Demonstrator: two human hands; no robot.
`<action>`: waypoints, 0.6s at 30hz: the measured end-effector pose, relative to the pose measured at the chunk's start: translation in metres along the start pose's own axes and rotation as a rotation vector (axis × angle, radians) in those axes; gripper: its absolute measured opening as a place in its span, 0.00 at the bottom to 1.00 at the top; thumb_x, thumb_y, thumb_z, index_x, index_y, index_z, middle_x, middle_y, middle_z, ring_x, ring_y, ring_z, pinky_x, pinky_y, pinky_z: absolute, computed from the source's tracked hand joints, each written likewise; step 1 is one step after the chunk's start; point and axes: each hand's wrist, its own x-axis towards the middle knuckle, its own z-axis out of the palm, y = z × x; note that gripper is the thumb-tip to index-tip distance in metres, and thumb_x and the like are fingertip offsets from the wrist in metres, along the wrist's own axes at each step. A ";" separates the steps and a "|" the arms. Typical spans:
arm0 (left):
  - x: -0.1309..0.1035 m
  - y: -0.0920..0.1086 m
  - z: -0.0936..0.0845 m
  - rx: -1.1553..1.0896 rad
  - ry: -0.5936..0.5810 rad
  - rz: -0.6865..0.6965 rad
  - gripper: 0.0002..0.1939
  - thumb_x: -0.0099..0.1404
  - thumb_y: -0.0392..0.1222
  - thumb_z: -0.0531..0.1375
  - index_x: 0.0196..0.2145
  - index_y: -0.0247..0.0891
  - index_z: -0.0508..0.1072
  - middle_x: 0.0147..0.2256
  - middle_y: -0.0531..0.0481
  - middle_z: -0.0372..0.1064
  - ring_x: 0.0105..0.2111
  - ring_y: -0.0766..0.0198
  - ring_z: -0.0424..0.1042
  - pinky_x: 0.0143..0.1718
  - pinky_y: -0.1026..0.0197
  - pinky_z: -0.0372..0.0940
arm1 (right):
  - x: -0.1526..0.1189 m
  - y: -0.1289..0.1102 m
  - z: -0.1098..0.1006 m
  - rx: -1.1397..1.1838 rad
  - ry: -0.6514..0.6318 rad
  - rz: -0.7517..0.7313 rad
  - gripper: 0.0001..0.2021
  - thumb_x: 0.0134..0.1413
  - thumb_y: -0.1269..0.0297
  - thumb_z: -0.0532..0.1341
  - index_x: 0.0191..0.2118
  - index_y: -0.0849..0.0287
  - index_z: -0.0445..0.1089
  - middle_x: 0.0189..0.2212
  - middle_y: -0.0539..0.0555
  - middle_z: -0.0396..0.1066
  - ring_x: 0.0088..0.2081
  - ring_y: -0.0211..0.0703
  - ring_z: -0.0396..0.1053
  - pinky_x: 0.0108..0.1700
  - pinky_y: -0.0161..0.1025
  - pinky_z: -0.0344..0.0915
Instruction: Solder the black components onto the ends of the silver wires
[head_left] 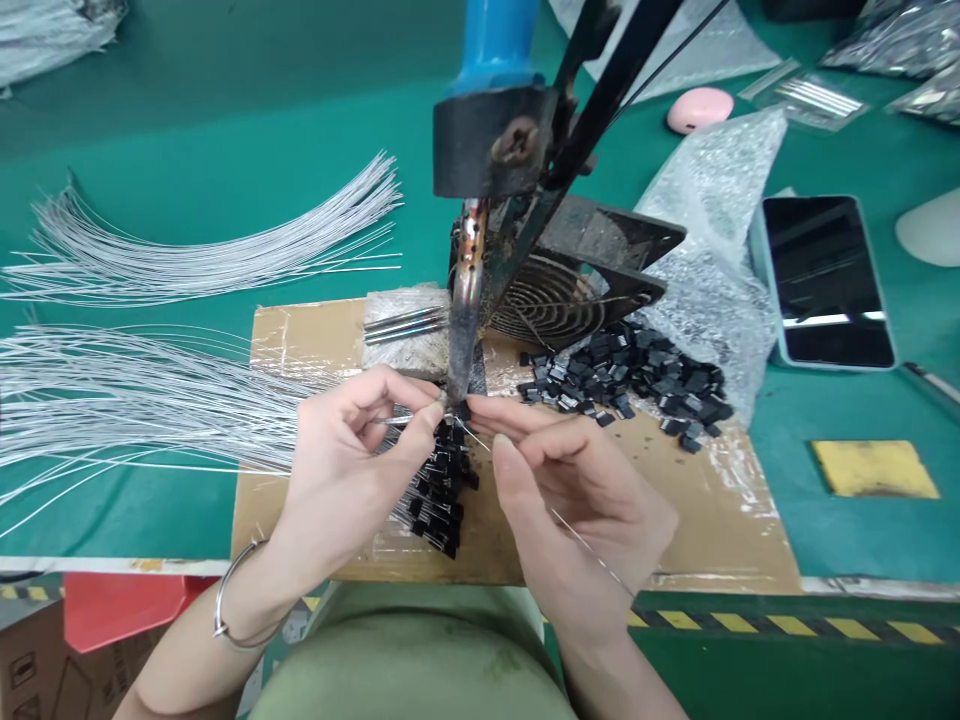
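Observation:
A soldering iron (470,260) with a blue handle is fixed on a black stand, its tip pointing down between my hands. My left hand (360,455) is closed, thumb and forefinger pinching a thin grey wire right beside the tip. My right hand (577,490) pinches a thin strand of solder wire (589,548), which crosses the palm and reaches the tip. Its stretched forefinger lies by a small dark part under the tip, mostly hidden. Below the left fingers lie wires with black connectors (439,500) on their ends.
Brown cardboard (712,530) covers the green table (420,90) here. Loose black connectors (630,375) are heaped to the right, by a fan (577,280). Grey wire bundles (217,265) lie left. A phone (825,280), bubble wrap (712,200) and yellow sponge (874,468) sit right.

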 end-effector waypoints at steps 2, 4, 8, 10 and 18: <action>0.000 0.001 0.001 -0.001 0.000 -0.004 0.06 0.64 0.33 0.68 0.28 0.37 0.77 0.32 0.53 0.79 0.27 0.71 0.68 0.28 0.68 0.60 | 0.000 0.001 0.000 0.006 0.003 0.000 0.10 0.62 0.77 0.66 0.32 0.55 0.73 0.47 0.53 0.85 0.46 0.42 0.84 0.54 0.38 0.80; 0.000 0.001 0.001 0.003 0.004 -0.011 0.06 0.64 0.33 0.68 0.28 0.37 0.77 0.32 0.52 0.79 0.27 0.70 0.68 0.28 0.68 0.61 | 0.001 0.001 0.000 0.012 0.007 0.006 0.10 0.62 0.76 0.66 0.32 0.55 0.73 0.47 0.53 0.85 0.46 0.43 0.84 0.53 0.39 0.80; 0.000 0.002 0.000 0.009 0.009 -0.012 0.06 0.63 0.34 0.68 0.28 0.37 0.78 0.32 0.51 0.79 0.27 0.69 0.69 0.28 0.67 0.62 | 0.001 0.001 0.001 -0.018 0.008 0.009 0.10 0.62 0.76 0.66 0.32 0.55 0.72 0.46 0.55 0.85 0.45 0.45 0.84 0.52 0.41 0.81; -0.001 0.002 -0.001 0.006 0.008 -0.012 0.06 0.64 0.34 0.68 0.28 0.37 0.78 0.33 0.51 0.80 0.28 0.69 0.69 0.28 0.67 0.62 | 0.001 0.001 0.001 -0.027 0.009 0.006 0.10 0.62 0.75 0.66 0.31 0.55 0.72 0.46 0.55 0.85 0.45 0.45 0.84 0.51 0.42 0.81; 0.000 0.001 -0.001 0.015 0.008 -0.033 0.06 0.62 0.33 0.69 0.28 0.37 0.78 0.31 0.51 0.79 0.28 0.67 0.70 0.29 0.66 0.63 | 0.000 0.002 0.000 -0.012 0.004 0.006 0.10 0.63 0.75 0.66 0.31 0.55 0.72 0.46 0.54 0.85 0.45 0.42 0.84 0.50 0.38 0.80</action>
